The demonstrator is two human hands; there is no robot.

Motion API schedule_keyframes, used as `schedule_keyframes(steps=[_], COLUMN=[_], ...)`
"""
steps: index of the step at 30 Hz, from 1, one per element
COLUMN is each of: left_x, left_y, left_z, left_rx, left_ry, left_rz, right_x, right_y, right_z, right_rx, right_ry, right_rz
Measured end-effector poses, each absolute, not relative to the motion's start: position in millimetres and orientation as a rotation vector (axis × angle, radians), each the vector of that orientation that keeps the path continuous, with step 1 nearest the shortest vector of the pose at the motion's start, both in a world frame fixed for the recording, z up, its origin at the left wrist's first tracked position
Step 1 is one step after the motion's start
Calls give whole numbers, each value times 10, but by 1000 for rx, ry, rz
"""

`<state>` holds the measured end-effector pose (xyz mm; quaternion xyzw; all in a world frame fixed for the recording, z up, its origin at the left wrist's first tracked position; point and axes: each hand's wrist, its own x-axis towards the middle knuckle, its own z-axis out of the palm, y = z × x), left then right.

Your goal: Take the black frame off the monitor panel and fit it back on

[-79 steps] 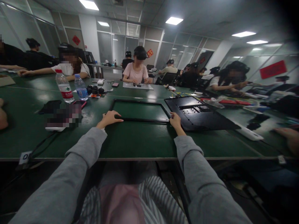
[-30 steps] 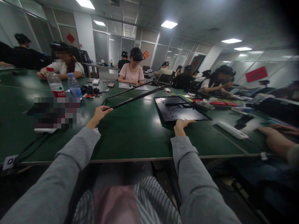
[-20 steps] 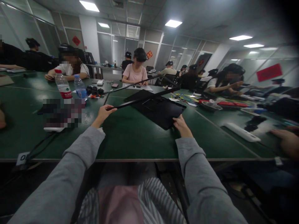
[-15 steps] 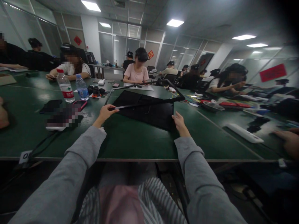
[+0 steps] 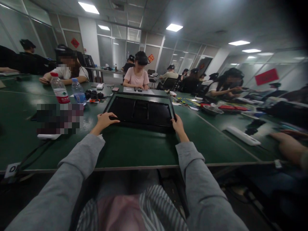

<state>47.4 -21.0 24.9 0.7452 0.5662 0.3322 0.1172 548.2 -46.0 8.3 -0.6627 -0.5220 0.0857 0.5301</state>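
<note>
A thin black rectangular frame (image 5: 174, 109) lies around a flat black panel (image 5: 154, 110), on the green table in front of me. The panel has thin raised lines near its middle; whether the two parts are locked together I cannot tell. At the near left corner, my left hand (image 5: 104, 122) pinches the frame's edge between thumb and fingers. My right hand (image 5: 179, 128) grips the right side near the front corner, thumb on the inner side. Fingertips on the outer side are partly hidden.
Left of the frame stand a red-capped bottle (image 5: 60, 89) and a blue-capped bottle (image 5: 79, 91). A white power strip (image 5: 242, 136) lies to the right, near another person's hand (image 5: 288, 146). Across the green table (image 5: 139, 150) sits a person in pink (image 5: 137, 77).
The black frame, tilted and raised over the panel before, has come down flat around it. The panel now lies squarer to me. My right hand has moved from the panel's edge onto the frame.
</note>
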Motion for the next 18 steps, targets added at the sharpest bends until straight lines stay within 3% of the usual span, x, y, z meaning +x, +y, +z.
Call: schedule_keyframes(steps=[7,18], left_x=[424,408], left_y=[-160,-126], left_z=[188,82], left_rx=[2155,2197], left_ry=[1582,1559], left_rz=[908,887], right_x=[5418,5447], right_y=[-551,-509], right_z=[-47,-220], right_rx=[-1800,-1845], right_ry=[-1246,-1261], right_rz=[-27,73])
